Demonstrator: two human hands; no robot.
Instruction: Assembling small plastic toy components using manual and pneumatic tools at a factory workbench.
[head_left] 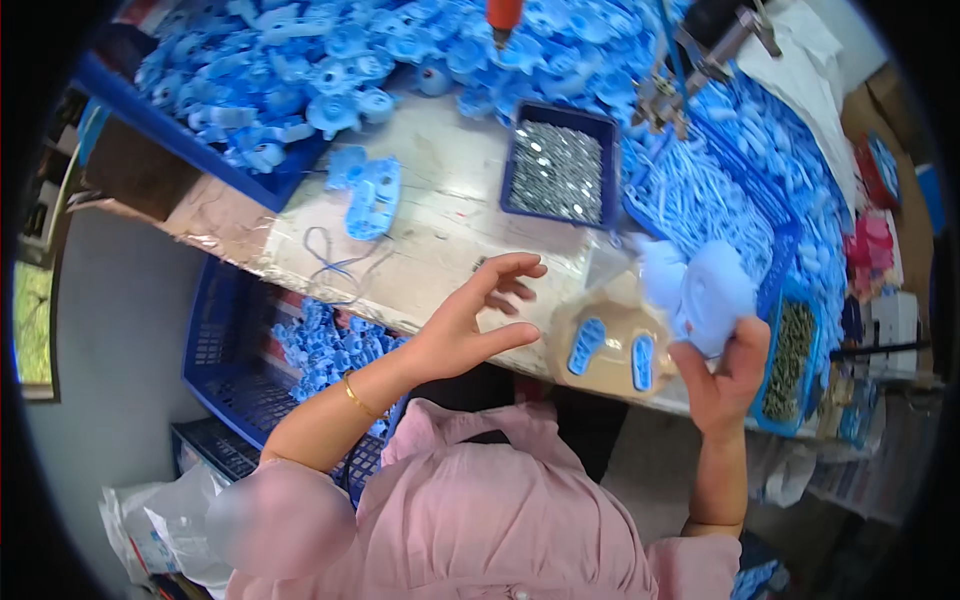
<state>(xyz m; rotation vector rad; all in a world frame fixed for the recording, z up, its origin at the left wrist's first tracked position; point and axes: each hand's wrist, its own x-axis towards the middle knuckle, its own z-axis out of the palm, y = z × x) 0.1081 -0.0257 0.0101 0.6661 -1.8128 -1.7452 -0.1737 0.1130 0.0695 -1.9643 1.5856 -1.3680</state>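
Observation:
My right hand point(722, 385) pinches a light-blue plastic part point(715, 290) with a rounded shell, blurred by motion, at the right side of the bench. Beneath and left of it, a tan block point(610, 365) carries two small blue foot-shaped pieces point(587, 345) lying side by side. My left hand point(485, 310) hovers over the front edge of the bench, fingers apart and curved, holding nothing. Farther back, a dark blue tray point(508, 190) is filled with small shiny metal pieces, probably screws. A blue plastic piece point(372, 205) lies alone on the bench at the left.
Heaps of blue parts point(340, 60) cover the back. A red-orange tool tip point(503, 20) hangs above them. At the right stand a basket of thin blue strips point(710, 190) and a small blue tray point(768, 400). A blue crate point(225, 330) with more parts sits below left.

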